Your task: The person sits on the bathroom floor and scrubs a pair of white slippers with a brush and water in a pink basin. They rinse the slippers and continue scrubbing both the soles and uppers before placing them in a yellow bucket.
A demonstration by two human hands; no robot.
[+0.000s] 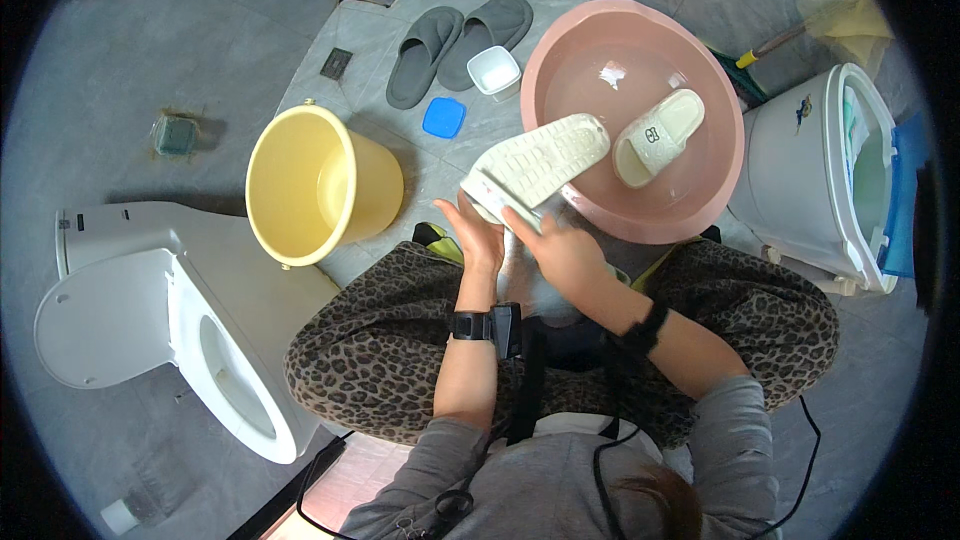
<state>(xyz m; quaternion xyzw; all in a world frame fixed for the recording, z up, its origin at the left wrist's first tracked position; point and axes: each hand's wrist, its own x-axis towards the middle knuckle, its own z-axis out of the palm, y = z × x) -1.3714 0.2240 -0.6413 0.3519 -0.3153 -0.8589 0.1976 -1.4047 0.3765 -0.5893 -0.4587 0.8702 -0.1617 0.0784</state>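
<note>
A white slipper (551,154) is in my left hand (480,236), its treaded sole turned up. One end rests at my left palm, and the other reaches over the near rim of the pink basin (634,231). My right hand (566,255) grips a white brush-like tool (499,199) laid across the near end of the sole. The tool's underside is hidden, so I cannot tell whether it has bristles. Inside the basin, a second white slipper (660,139) with a small printed face lies upper side up in the water.
Left stand a yellow bucket (379,187) and a toilet (240,382) with its lid raised. Beyond my hands are grey slippers (424,56), a white container (495,71) and a blue lid (444,118). A white bin (787,157) adjoins the basin's right side.
</note>
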